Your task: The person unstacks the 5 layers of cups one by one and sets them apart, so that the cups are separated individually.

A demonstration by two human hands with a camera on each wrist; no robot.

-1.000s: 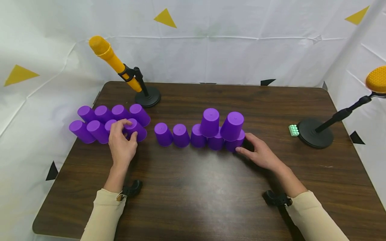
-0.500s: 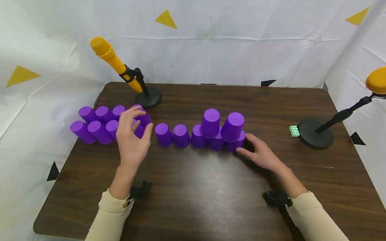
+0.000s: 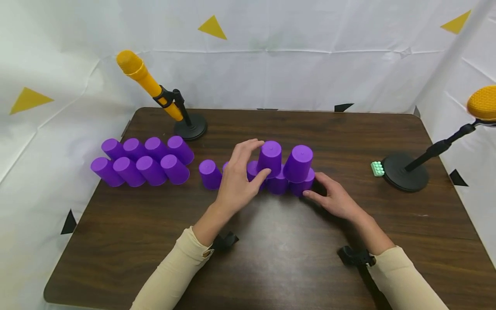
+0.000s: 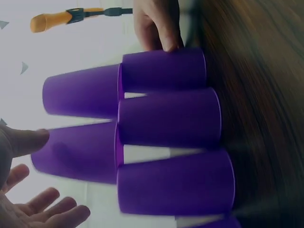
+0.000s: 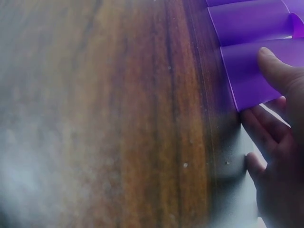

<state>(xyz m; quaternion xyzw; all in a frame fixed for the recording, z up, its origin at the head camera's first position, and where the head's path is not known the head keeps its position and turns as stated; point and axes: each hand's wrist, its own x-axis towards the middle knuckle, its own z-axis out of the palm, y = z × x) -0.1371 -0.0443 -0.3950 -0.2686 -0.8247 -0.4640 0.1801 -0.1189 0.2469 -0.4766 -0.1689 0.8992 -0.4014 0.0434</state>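
Upside-down purple cups stand in a row at mid-table, with two more resting on the row's right part: an upper left cup [image 3: 270, 157] and an upper right cup [image 3: 299, 163]. My left hand [image 3: 237, 186] is at the upper left cup; in the left wrist view its thumb [image 4: 31, 141] overlaps that cup's base end, while the fingers [image 4: 61, 216] spread apart from it. It hides part of the row. My right hand [image 3: 338, 199] holds the row's right end cup [image 3: 301, 188], thumb in front and fingers round the far side, as the right wrist view shows.
Several purple cups [image 3: 149, 170] stand upside down in two rows at the left. Behind them is a yellow microphone [image 3: 149, 84] on a black stand. Another stand [image 3: 404, 172], with a yellow microphone, is at the right beside a mint-green toy brick [image 3: 377, 168]. A white sheet surrounds the table.
My left hand has let go of a cup in the left group and moved right to the upper left stacked cup. My right hand has stayed at the end cup.
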